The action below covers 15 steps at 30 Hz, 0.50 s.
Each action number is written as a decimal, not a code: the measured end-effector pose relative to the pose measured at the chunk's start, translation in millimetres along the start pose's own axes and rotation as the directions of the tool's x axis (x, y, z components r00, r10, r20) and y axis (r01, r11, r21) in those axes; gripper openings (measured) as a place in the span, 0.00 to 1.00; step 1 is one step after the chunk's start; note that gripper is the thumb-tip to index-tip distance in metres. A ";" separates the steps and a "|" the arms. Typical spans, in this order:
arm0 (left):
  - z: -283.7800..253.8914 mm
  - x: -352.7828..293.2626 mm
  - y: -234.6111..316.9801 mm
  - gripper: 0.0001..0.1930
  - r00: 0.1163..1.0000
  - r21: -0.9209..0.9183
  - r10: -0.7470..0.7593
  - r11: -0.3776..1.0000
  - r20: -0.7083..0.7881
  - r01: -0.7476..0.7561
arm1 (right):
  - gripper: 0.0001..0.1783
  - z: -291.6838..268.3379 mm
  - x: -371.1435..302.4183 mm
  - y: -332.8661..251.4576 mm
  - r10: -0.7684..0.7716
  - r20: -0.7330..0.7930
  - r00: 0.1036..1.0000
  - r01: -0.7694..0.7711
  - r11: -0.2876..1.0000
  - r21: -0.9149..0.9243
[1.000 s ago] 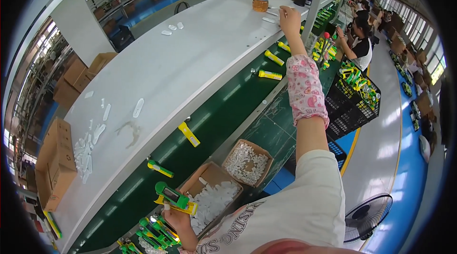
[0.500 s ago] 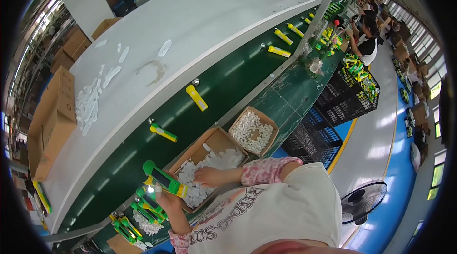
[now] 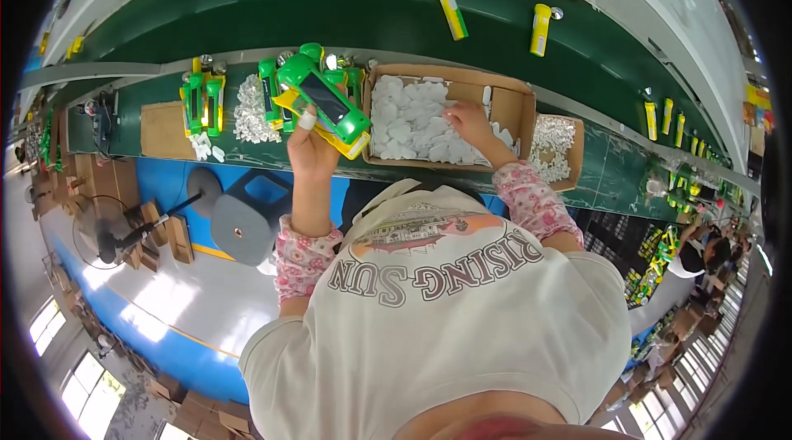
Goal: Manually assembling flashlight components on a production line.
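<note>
My left hand [image 3: 312, 153] is closed around a green and yellow flashlight [image 3: 330, 103] with a dark panel along its side. The flashlight tilts, its head up and to the left. White wrapping shows on one finger. My right hand [image 3: 470, 125] reaches into a cardboard box [image 3: 518, 101] of flat white plastic pieces [image 3: 406, 122]. Its fingertips are drawn together among the pieces; whether one is between them is hidden. Just behind the held flashlight, more green flashlights [image 3: 269, 90] rest on the bench beside small loose white parts [image 3: 254, 114].
Right of the box stands a smaller carton [image 3: 569, 167] of small white parts. Beyond the bench, a green conveyor belt [image 3: 346, 7] carries yellow flashlights [image 3: 450, 9]. More flashlights [image 3: 204, 101] stand at the left. A grey stool [image 3: 247, 217] is below the bench, and a co-worker [image 3: 693, 257] is at far right.
The head view has swung round, so the bench now runs across the picture. My left hand still holds the flashlight, and my right hand remains in the box of white pieces.
</note>
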<state>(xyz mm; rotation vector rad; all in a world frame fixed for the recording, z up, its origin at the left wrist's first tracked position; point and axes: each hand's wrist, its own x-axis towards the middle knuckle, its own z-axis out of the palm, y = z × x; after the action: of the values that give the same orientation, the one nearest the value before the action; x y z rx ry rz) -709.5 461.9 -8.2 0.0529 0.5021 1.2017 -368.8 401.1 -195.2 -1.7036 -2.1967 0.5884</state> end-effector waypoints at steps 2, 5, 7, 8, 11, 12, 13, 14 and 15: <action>-9.2 -0.7 11.6 0.27 0.999 0.049 0.045 0.998 -0.002 -0.045 | 0.10 -19.8 9.7 -25.3 0.247 0.148 0.958 -0.286 0.876 0.388; -8.7 7.8 9.1 0.26 0.998 0.121 0.063 0.990 0.027 -0.066 | 0.14 -87.5 39.9 -98.4 0.304 0.219 0.927 -0.368 0.633 0.681; 2.8 14.5 -0.1 0.27 0.993 0.153 0.013 0.988 0.116 -0.031 | 0.16 -133.2 50.8 -135.4 0.193 0.081 0.978 -0.195 0.705 0.682; 5.8 20.6 -7.8 0.26 0.989 0.176 -0.023 0.984 0.147 -0.004 | 0.16 -152.7 54.2 -147.1 0.092 0.084 0.992 -0.124 0.646 0.753; 35.1 29.2 -31.0 0.23 0.978 0.072 -0.102 0.993 0.182 0.090 | 0.16 -183.0 54.1 -171.1 0.026 0.045 0.999 -0.051 0.598 0.800; 43.6 32.6 -36.2 0.24 0.969 0.010 -0.147 0.989 0.199 0.148 | 0.16 -188.8 53.7 -174.3 0.054 0.019 0.998 -0.048 0.615 0.787; 50.6 33.9 -42.1 0.24 0.966 0.010 -0.148 0.989 0.213 0.149 | 0.16 -193.8 53.3 -173.1 0.054 0.008 0.999 -0.040 0.623 0.781; 58.0 34.8 -47.6 0.24 0.961 -0.026 -0.165 0.984 0.223 0.176 | 0.16 -199.1 53.4 -171.3 0.125 0.009 0.992 -0.072 0.506 0.859; 65.2 35.6 -53.1 0.24 0.955 -0.060 -0.184 0.977 0.234 0.203 | 0.17 -203.3 53.7 -169.0 0.193 0.019 0.981 -0.092 0.377 0.922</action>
<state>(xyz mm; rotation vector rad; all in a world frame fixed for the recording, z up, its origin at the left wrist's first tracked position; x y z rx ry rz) -627.4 488.6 21.6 0.0667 0.2492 1.0076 -429.4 444.7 64.0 -1.1866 -1.1341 1.4142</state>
